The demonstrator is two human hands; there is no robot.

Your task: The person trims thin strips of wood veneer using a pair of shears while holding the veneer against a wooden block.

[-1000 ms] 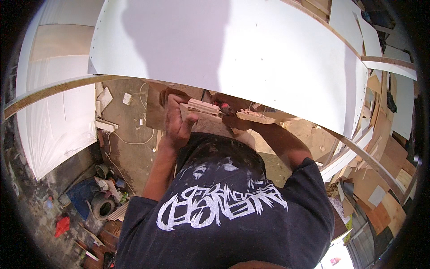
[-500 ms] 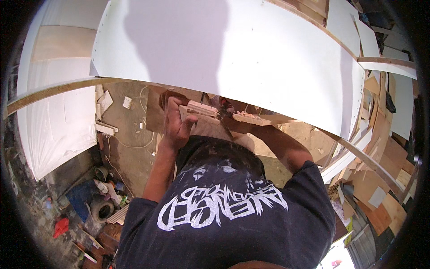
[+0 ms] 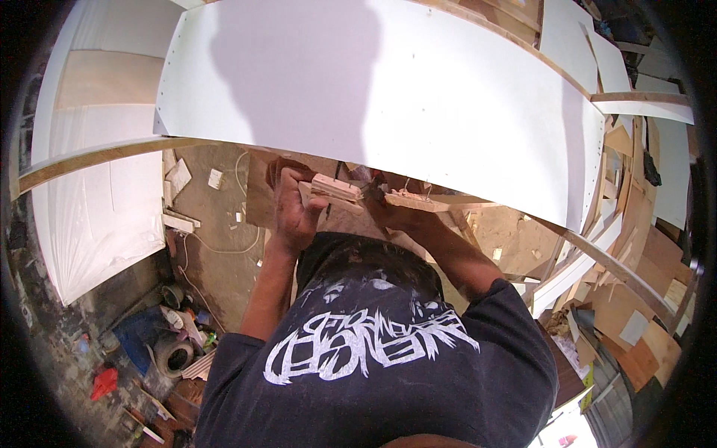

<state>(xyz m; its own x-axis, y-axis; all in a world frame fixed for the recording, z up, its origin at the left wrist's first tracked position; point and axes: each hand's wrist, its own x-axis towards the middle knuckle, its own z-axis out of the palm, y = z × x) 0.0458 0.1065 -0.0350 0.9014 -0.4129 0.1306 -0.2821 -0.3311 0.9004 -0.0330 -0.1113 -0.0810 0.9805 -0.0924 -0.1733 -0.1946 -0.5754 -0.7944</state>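
Note:
My left hand (image 3: 293, 203) is closed on the end of a short pinkish piece of wood (image 3: 336, 188), its thumb along the near side. Just right of that piece is my right hand (image 3: 392, 211), in shadow below the edge of a large white panel (image 3: 478, 112). Its fingers are partly hidden and closed around something dark that I cannot make out. Beside it, a pale wooden strip (image 3: 409, 199) with thin nails standing up from it runs to the right under the panel.
A wooden rail (image 3: 104, 158) crosses at the left, by a plastic-covered white board (image 3: 97, 216). Wood offcuts (image 3: 179, 220) and a cable (image 3: 224, 245) lie on the floor. Lower left are a tape roll (image 3: 178, 357) and a red cloth (image 3: 104, 383). Board scraps (image 3: 627, 328) are piled at right.
My right hand and forearm have shifted slightly left and down. A red part seen by that hand before is now mostly hidden. My left hand still holds the wood piece.

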